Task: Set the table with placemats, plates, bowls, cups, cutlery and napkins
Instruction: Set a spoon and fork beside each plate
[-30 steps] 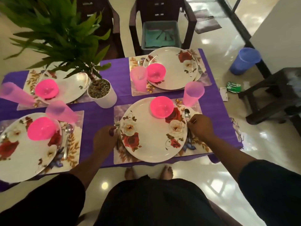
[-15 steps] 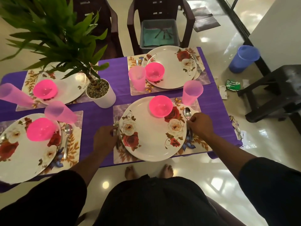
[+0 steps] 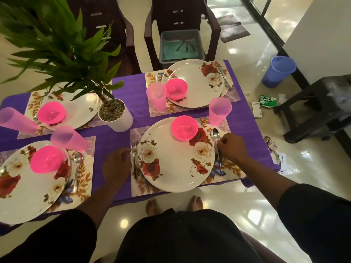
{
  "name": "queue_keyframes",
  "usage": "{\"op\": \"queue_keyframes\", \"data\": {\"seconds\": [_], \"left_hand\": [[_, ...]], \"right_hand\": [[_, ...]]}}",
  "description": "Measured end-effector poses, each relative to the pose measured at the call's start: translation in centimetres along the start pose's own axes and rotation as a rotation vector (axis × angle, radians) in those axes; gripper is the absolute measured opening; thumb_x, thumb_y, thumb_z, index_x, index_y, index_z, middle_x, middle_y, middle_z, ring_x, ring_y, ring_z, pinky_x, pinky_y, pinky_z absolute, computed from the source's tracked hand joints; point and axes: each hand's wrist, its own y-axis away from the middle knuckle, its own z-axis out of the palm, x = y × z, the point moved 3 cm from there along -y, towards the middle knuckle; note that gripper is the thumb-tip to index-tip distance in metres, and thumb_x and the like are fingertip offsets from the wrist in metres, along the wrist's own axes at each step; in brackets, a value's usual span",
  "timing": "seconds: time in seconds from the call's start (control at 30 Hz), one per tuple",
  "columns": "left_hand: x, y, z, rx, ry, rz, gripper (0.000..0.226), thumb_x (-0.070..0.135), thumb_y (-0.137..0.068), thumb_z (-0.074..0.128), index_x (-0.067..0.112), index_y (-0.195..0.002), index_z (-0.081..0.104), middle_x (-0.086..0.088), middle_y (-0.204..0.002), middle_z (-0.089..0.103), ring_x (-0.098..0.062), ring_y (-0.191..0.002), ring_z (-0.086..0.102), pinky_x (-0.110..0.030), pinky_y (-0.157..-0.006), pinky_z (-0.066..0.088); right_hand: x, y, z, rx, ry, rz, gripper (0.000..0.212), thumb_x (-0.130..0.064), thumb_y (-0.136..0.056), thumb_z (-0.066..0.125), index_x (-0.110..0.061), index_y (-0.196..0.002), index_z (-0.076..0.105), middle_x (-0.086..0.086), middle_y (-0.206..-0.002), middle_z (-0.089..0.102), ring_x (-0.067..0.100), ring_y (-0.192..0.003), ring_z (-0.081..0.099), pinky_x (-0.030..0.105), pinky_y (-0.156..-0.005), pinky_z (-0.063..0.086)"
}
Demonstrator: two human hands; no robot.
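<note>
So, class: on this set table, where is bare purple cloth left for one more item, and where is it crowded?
Bare purple cloth runs along the right edge beyond the near right placemat, and a strip lies between the plant pot and the far right placemat. It is crowded around the near plate, with fork, spoon and both hands close.

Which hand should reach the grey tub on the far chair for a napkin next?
Probably the right hand: the grey tub sits far and right of centre, past the far plate. The left hand would cross the near plate.
</note>
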Motion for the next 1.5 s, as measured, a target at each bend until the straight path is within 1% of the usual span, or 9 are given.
{"op": "queue_keyframes", "data": {"seconds": [0.2, 0.3, 0.5, 0.7, 0.8, 0.93, 1.2, 1.33, 1.5], "left_hand": [[3.8, 0.6, -0.9, 0.092, 0.120, 0.158, 0.023, 0.011, -0.097, 0.061, 0.026, -0.110, 0.074, 0.009, -0.106, 0.073, -0.014, -0.092, 0.067, -0.032, -0.077, 0.052], [6.9, 0.4, -0.4, 0.010, 0.218, 0.317, 0.024, 0.010, -0.097, 0.064, 0.032, -0.104, 0.073, 0.018, -0.104, 0.072, -0.004, -0.088, 0.067, -0.023, -0.074, 0.054], [14.9, 1.0, 0.5, -0.184, 0.294, 0.546, 0.018, 0.015, -0.097, 0.069, 0.028, -0.106, 0.077, 0.023, -0.104, 0.073, 0.000, -0.085, 0.069, -0.008, -0.068, 0.049], [21.6, 2.2, 1.6, -0.450, 0.315, 0.672, 0.015, 0.016, -0.097, 0.069, 0.027, -0.105, 0.076, 0.019, -0.096, 0.074, 0.001, -0.082, 0.068, -0.010, -0.068, 0.048], [24.3, 2.8, 2.9, -0.554, 0.371, 0.699, 0.016, 0.014, -0.096, 0.069, 0.026, -0.105, 0.077, 0.015, -0.094, 0.076, -0.005, -0.079, 0.071, -0.023, -0.071, 0.057], [28.0, 4.0, 5.2, -0.627, 0.384, 0.707, 0.019, 0.016, -0.096, 0.069, 0.031, -0.103, 0.078, 0.016, -0.093, 0.077, -0.007, -0.080, 0.073, -0.031, -0.069, 0.059], [39.2, 6.2, 13.8, -0.676, 0.482, 0.695, 0.022, 0.015, -0.095, 0.073, 0.035, -0.104, 0.078, 0.015, -0.090, 0.077, -0.010, -0.077, 0.071, -0.033, -0.069, 0.060], [46.2, 6.3, 18.2, -0.659, 0.609, 0.500, 0.019, 0.018, -0.095, 0.068, 0.034, -0.103, 0.076, 0.005, -0.090, 0.079, -0.013, -0.077, 0.072, -0.040, -0.073, 0.058], [53.9, 6.8, 22.9, -0.610, 0.651, 0.301, 0.017, 0.027, -0.089, 0.062, 0.033, -0.099, 0.074, 0.006, -0.086, 0.078, -0.012, -0.074, 0.069, -0.032, -0.068, 0.055]], "right_hand": [[0.1, -0.1, -1.7, 0.031, -0.017, -0.006, 0.016, -0.023, -0.094, 0.063, -0.013, -0.083, 0.069, 0.001, -0.077, 0.066, 0.021, -0.074, 0.062, 0.030, -0.061, 0.040], [-0.5, 0.2, -3.0, 0.045, -0.007, -0.013, 0.015, -0.028, -0.096, 0.061, -0.017, -0.090, 0.070, 0.000, -0.084, 0.068, 0.022, -0.079, 0.062, 0.033, -0.067, 0.047], [-2.1, 1.5, -5.2, 0.097, -0.023, -0.063, 0.016, -0.033, -0.097, 0.062, -0.020, -0.093, 0.070, -0.005, -0.082, 0.063, 0.019, -0.079, 0.062, 0.029, -0.064, 0.041], [-3.4, 4.3, -8.3, 0.183, -0.071, -0.076, 0.017, -0.037, -0.097, 0.064, -0.022, -0.098, 0.071, -0.005, -0.088, 0.071, 0.015, -0.080, 0.065, 0.027, -0.066, 0.047], [-3.4, 5.6, -10.3, 0.192, -0.086, -0.072, 0.018, -0.038, -0.097, 0.064, -0.021, -0.103, 0.070, -0.004, -0.092, 0.071, 0.015, -0.084, 0.066, 0.029, -0.071, 0.049], [-1.8, 6.8, -13.1, 0.105, -0.106, -0.054, 0.019, -0.037, -0.096, 0.066, -0.023, -0.108, 0.069, -0.005, -0.101, 0.071, 0.014, -0.090, 0.065, 0.036, -0.081, 0.055], [9.0, 1.6, -19.4, 0.068, -0.047, -0.082, 0.024, -0.047, -0.093, 0.064, -0.033, -0.111, 0.068, -0.012, -0.100, 0.071, 0.011, -0.088, 0.063, 0.039, -0.082, 0.056], [15.2, -4.4, -24.4, 0.021, -0.026, -0.088, 0.024, -0.044, -0.094, 0.068, -0.033, -0.115, 0.069, -0.011, -0.101, 0.071, 0.010, -0.089, 0.065, 0.040, -0.084, 0.058], [22.2, -10.4, -32.0, -0.085, -0.005, -0.112, 0.020, -0.045, -0.095, 0.067, -0.036, -0.113, 0.068, -0.015, -0.099, 0.070, 0.008, -0.088, 0.066, 0.036, -0.086, 0.058]]}}
